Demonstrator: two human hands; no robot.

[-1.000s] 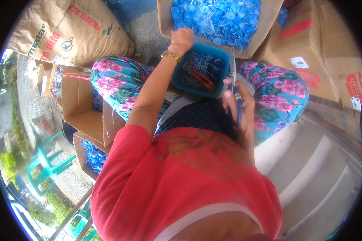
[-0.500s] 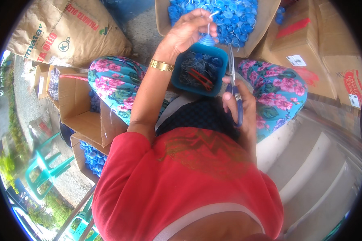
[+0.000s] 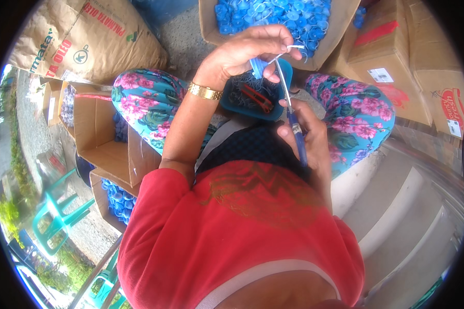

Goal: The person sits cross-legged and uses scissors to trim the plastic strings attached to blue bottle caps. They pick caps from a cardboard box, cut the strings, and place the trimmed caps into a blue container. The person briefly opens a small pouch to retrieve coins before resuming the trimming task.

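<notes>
My left hand (image 3: 245,50) is closed on a small blue plastic piece (image 3: 258,67) with a white string (image 3: 282,54) running out of it to the right. My right hand (image 3: 310,131) grips scissors (image 3: 296,133) with dark blue handles, their blades pointing away from me. The blade tips meet the string just right of the blue piece; whether they cut into it I cannot tell. Below both hands sits a blue plastic tub (image 3: 233,107) holding bits of string and a red-handled tool (image 3: 257,98). My left hand partly covers the tub.
Beyond my hands stands a cardboard box (image 3: 340,31) full of blue pieces (image 3: 294,20). Taller cartons (image 3: 386,56) are at the right, a brown paper sack (image 3: 93,41) at the far left. Open boxes (image 3: 95,134) with more blue pieces stand left of my knee, near a green chair (image 3: 54,221).
My left hand has come nearer and turned, bringing the blue piece and string toward the scissors. The scissors have tilted left, their tips now at the string and the handles closer together.
</notes>
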